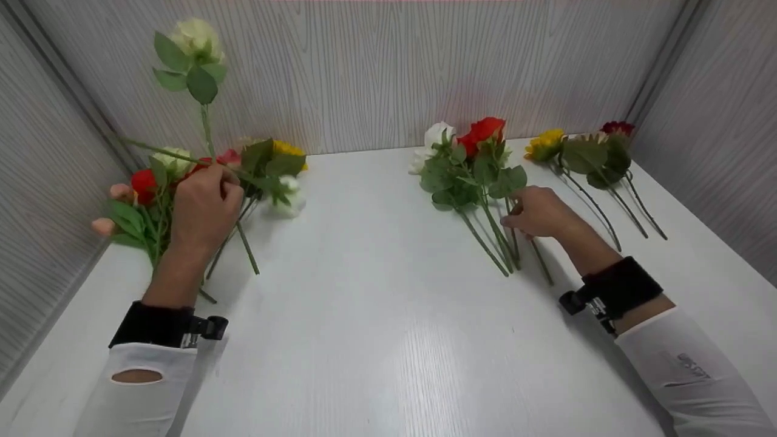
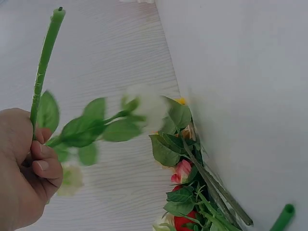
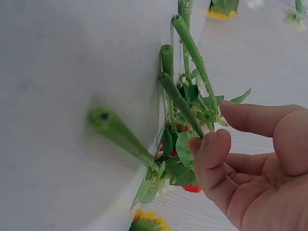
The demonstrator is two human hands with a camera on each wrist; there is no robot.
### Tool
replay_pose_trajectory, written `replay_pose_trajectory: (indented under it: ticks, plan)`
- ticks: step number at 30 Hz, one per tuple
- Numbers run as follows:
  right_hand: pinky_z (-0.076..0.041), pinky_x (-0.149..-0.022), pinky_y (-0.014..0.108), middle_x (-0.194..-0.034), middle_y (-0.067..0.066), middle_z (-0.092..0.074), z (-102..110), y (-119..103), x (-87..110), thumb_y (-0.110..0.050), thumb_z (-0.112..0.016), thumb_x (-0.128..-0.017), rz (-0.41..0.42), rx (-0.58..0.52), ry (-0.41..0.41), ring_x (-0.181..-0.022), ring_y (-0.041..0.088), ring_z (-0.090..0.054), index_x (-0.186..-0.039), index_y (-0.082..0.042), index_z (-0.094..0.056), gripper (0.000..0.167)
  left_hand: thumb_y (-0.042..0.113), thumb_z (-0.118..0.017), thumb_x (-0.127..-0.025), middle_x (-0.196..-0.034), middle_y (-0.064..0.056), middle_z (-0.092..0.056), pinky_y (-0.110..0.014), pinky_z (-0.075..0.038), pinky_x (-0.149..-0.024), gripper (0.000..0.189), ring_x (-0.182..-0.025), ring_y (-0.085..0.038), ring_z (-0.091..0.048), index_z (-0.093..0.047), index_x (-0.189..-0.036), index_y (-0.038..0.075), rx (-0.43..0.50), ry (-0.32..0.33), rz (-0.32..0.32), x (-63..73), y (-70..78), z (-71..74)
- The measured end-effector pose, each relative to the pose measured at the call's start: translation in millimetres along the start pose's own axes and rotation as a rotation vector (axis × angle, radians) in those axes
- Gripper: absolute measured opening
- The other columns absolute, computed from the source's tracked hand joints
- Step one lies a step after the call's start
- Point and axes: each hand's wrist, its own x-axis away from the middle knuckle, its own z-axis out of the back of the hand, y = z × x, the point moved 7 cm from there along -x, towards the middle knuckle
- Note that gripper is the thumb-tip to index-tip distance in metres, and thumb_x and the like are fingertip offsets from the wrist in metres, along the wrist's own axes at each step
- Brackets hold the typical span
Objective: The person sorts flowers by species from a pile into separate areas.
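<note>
My left hand (image 1: 206, 209) grips the stems of two artificial flowers above a bunch on the left. One is a pale yellow-green rose (image 1: 197, 41) standing upright; the other, a white flower (image 1: 287, 197), tilts down to the right, its bare stem (image 2: 44, 62) sticking out past the fist. My right hand (image 1: 537, 212) is at the stems (image 1: 495, 233) of a group of red roses (image 1: 484, 135) and white roses (image 1: 440, 135) lying on the table. In the right wrist view, thumb (image 3: 250, 118) and curled fingers stand apart, near two stem ends.
Beneath my left hand lie red roses (image 1: 144, 185), peach buds (image 1: 104, 226) and a sunflower (image 1: 288, 150). Far right lie another sunflower (image 1: 546, 144) and a dark red flower (image 1: 618, 127). Wood-grain panels (image 1: 364, 73) wall the white table (image 1: 376, 291) at back and sides.
</note>
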Motion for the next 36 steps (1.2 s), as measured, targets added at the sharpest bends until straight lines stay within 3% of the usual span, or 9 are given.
replay_pose_trajectory:
  ticks: [5, 10, 14, 17, 19, 22, 26, 31, 36]
  plan:
    - [-0.055, -0.065, 0.035, -0.110, 0.028, -0.069, -1, 0, -0.3, -0.020, -0.065, -0.096, 0.002, 0.010, 0.008, -0.065, 0.025, -0.070, -0.145, 0.010, -0.040, 0.063, 0.002, -0.046, -0.092, -0.075, -0.024, -0.064, -0.042, -0.044, -0.063, 0.023, -0.067, -0.033, -0.055, -0.065, -0.086, -0.009, -0.027, 0.021, -0.017, -1.2, 2.6, 6.3]
    - [-0.056, -0.069, 0.039, -0.112, 0.028, -0.068, 2, 0, -1.5, -0.020, -0.064, -0.096, -0.001, 0.016, 0.014, -0.065, 0.026, -0.070, -0.146, 0.009, -0.040, 0.063, 0.002, -0.044, -0.091, -0.071, -0.026, -0.063, -0.036, -0.034, -0.059, 0.026, -0.059, -0.029, -0.047, -0.067, -0.085, -0.010, -0.018, 0.149, -0.016, -6.4, 0.1, 38.5]
    - [-0.057, -0.079, 0.046, -0.118, 0.029, -0.067, 3, 0, -2.4, -0.022, -0.064, -0.097, -0.006, 0.025, 0.011, -0.069, 0.028, -0.072, -0.146, 0.009, -0.040, 0.063, 0.002, -0.043, -0.090, -0.068, -0.025, -0.062, -0.028, -0.028, -0.058, 0.028, -0.055, -0.006, -0.037, -0.069, -0.087, -0.007, -0.019, 0.212, -0.002, -10.0, -3.3, 63.5]
    - [-0.057, -0.076, 0.044, -0.119, 0.030, -0.066, 3, 2, -2.1, -0.022, -0.064, -0.096, -0.017, 0.012, 0.008, -0.073, 0.029, -0.072, -0.147, 0.008, -0.040, 0.064, 0.003, -0.043, -0.089, -0.063, -0.019, -0.055, -0.024, -0.024, -0.054, 0.029, -0.051, 0.005, -0.025, -0.071, -0.097, -0.003, -0.018, 0.213, 0.051, -12.1, -4.4, 74.8]
    - [-0.058, -0.072, 0.041, -0.119, 0.030, -0.065, 2, 3, -1.6, -0.021, -0.064, -0.096, -0.022, -0.001, 0.007, -0.073, 0.029, -0.072, -0.147, 0.008, -0.040, 0.063, 0.005, -0.043, -0.089, -0.059, -0.012, -0.047, -0.023, -0.022, -0.050, 0.036, -0.049, 0.003, -0.022, -0.067, -0.116, 0.002, -0.016, 0.202, 0.095, -13.1, -3.2, 79.3]
    - [-0.057, -0.068, 0.038, -0.118, 0.030, -0.065, 0, 5, -1.0, -0.020, -0.064, -0.096, -0.021, -0.012, 0.005, -0.072, 0.028, -0.071, -0.147, 0.008, -0.040, 0.063, 0.006, -0.042, -0.089, -0.058, -0.005, -0.037, -0.020, -0.018, -0.044, 0.056, -0.045, -0.005, -0.022, -0.045, -0.144, 0.012, -0.020, 0.188, 0.119, -14.0, 2.3, 81.7]
    - [-0.056, -0.066, 0.036, -0.118, 0.031, -0.065, 0, 4, -0.9, -0.020, -0.064, -0.096, -0.007, -0.012, 0.010, -0.069, 0.028, -0.071, -0.146, 0.008, -0.040, 0.063, 0.007, -0.042, -0.090, -0.059, -0.005, -0.036, -0.019, -0.019, -0.045, 0.066, -0.047, -0.011, -0.026, -0.025, -0.154, 0.015, -0.018, 0.171, 0.112, -12.4, 11.3, 79.1]
    - [-0.056, -0.065, 0.035, -0.118, 0.030, -0.066, 0, 3, -2.7, -0.020, -0.064, -0.095, -0.011, -0.013, 0.008, -0.071, 0.029, -0.071, -0.146, 0.008, -0.041, 0.063, 0.006, -0.044, -0.092, -0.062, -0.008, -0.040, -0.023, -0.021, -0.049, 0.053, -0.053, -0.015, -0.029, -0.045, -0.145, 0.002, -0.061, 0.178, 0.126, -9.2, 12.9, 72.3]
    - [-0.056, -0.066, 0.036, -0.118, 0.029, -0.066, -1, 2, -3.0, -0.021, -0.065, -0.095, -0.020, -0.008, 0.006, -0.072, 0.029, -0.071, -0.146, 0.008, -0.042, 0.063, 0.001, -0.045, -0.092, -0.092, -0.032, -0.064, -0.047, -0.045, -0.067, 0.039, -0.074, -0.039, -0.054, -0.060, -0.127, -0.010, -0.090, 0.128, 0.152, -9.0, 0.2, 62.3]
